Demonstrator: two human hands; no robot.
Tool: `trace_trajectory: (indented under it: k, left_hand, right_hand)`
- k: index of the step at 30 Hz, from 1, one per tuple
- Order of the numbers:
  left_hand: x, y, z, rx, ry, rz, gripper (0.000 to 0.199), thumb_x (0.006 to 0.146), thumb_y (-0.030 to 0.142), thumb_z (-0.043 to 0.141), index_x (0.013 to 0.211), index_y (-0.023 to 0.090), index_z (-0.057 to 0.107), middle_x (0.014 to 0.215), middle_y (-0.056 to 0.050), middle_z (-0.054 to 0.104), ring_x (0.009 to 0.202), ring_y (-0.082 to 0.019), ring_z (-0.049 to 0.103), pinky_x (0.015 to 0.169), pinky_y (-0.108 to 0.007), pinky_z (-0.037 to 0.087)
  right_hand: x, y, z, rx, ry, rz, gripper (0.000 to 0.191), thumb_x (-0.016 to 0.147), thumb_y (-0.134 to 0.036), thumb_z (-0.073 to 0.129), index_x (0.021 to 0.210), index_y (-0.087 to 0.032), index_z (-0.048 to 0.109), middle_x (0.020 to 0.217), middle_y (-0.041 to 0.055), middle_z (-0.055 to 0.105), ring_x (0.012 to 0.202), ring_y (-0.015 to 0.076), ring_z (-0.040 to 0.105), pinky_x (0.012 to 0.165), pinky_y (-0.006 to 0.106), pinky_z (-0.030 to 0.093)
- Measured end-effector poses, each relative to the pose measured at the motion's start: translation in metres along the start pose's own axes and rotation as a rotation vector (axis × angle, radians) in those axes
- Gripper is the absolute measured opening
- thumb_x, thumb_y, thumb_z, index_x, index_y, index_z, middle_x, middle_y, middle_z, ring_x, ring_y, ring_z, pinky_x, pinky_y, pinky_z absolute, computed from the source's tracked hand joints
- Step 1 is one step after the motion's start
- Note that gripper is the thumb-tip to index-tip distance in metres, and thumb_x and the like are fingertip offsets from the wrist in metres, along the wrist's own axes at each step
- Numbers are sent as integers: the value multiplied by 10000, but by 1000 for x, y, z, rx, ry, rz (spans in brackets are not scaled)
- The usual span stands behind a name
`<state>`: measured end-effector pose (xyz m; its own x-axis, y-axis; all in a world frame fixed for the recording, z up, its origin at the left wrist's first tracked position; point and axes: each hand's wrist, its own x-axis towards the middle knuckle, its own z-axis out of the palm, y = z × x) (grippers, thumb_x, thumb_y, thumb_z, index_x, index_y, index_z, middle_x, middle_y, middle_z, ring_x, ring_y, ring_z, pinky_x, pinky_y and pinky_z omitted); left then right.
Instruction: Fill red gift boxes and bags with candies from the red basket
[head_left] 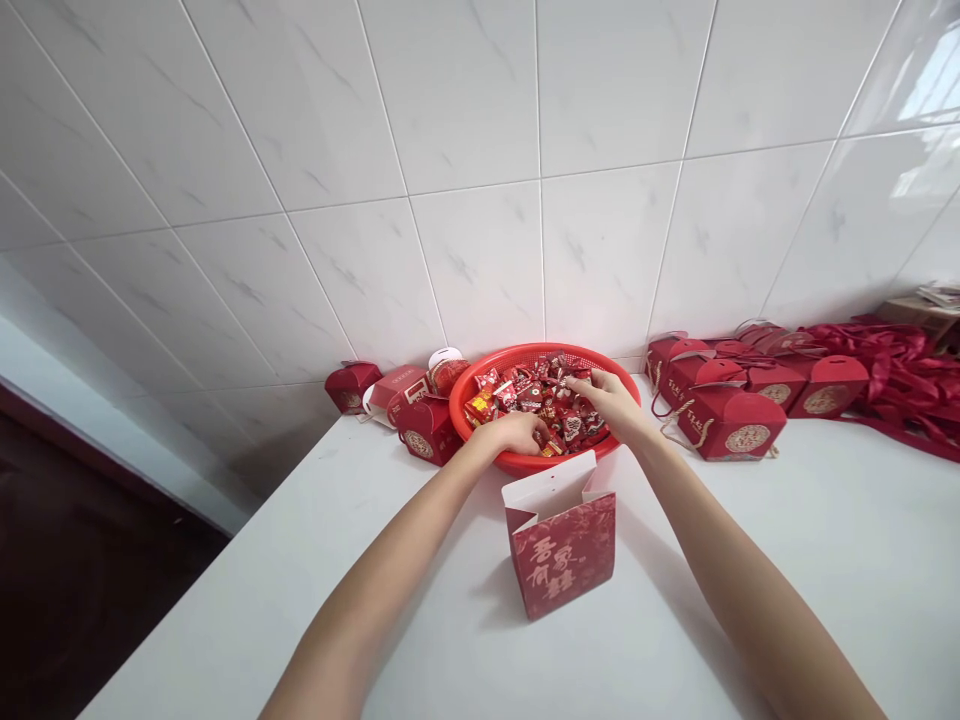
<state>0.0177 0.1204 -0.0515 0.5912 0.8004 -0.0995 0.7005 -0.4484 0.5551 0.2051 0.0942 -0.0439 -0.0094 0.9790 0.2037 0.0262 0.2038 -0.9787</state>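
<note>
A red plastic basket (459, 412) holds many wrapped candies (529, 397), mostly red with some gold. My left hand (521, 433) reaches over the near rim, its fingers curled down on a gold-and-red candy (553, 444); the fingertips are partly hidden. From the right side, my right hand (611, 400) comes into the basket with thumb and fingers closed together at a red-wrapped candy among the pile. Between my forearms stands an upright red paper gift box (566, 560) with gold lettering, its top open and its white inner flap raised.
Closed red gift boxes (746, 425) with rope handles cluster right of the basket; several more boxes (426, 428) sit left of it. Dark red ribbon or cloth (900, 375) lies far right. A tiled wall (480, 260) rises behind the white table (330, 540), whose left edge drops off.
</note>
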Motion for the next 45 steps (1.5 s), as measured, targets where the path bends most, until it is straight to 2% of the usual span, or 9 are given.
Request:
trace_trajectory:
  k: [6,11,16,22,26,30,37,41,45]
  left_hand:
    - [2,-3,-1,-17,-15,-18,329,445,63,703,706,251,768,680,-2,717,552,-174,596,553,-235,450]
    - [-2,-3,-1,-95,36,-39,126,560,95,728,632,197,739,612,-14,684,527,-174,588,593,-272,483]
    - [-2,-6,-3,-267,246,-61,188,830,222,619,933,153,760,663,-24,688,437,-135,533,518,-278,485]
    - [-1,-5,-6,-635,504,-3,140,817,195,676,931,151,744,873,-63,736,753,-182,676,715,-304,581]
    - [-4,-2,-7,-817,486,12,200,857,213,656,1043,165,712,1142,-82,695,893,-181,674,732,-301,616]
    - [-6,2,-9,-907,491,-16,188,879,209,647,1056,159,687,1232,-98,646,887,-177,677,711,-319,639]
    - [-7,2,-8,-888,475,21,235,876,223,651,1098,151,683,1209,-97,641,952,-190,653,640,-276,642]
    - [-7,3,-8,-809,471,35,319,837,255,705,1140,156,693,1107,-80,677,882,-171,652,562,-216,613]
    - [-7,5,-8,-797,511,19,260,831,238,692,1074,153,733,1018,-73,702,797,-167,652,566,-252,616]
  right_hand:
    - [0,0,1,47,-11,22,330,671,-497,731,734,-207,587,706,8,652,658,170,587,604,288,470]
    - [0,1,1,60,7,3,351,656,-499,748,742,-196,595,724,9,661,660,159,583,616,281,473]
    - [1,2,1,85,1,29,320,668,-472,743,743,-198,595,713,8,654,667,165,600,613,281,495]
    - [1,1,1,101,-5,39,300,662,-452,752,755,-202,615,758,27,659,702,173,601,639,299,538]
    - [2,2,0,95,-49,31,335,667,-479,757,798,-203,619,782,34,655,727,185,605,640,315,560]
    - [1,1,0,104,-66,43,320,680,-452,761,820,-197,627,782,29,654,725,175,613,648,307,569]
    - [-3,-4,1,125,-87,72,226,721,-368,759,795,-195,633,804,27,670,769,171,632,649,284,595]
    - [-4,-7,1,158,-117,80,186,742,-331,748,823,-199,645,867,39,691,831,193,655,673,317,626]
    - [-5,-8,1,156,-135,63,196,743,-338,755,823,-205,635,880,42,689,838,197,656,666,316,627]
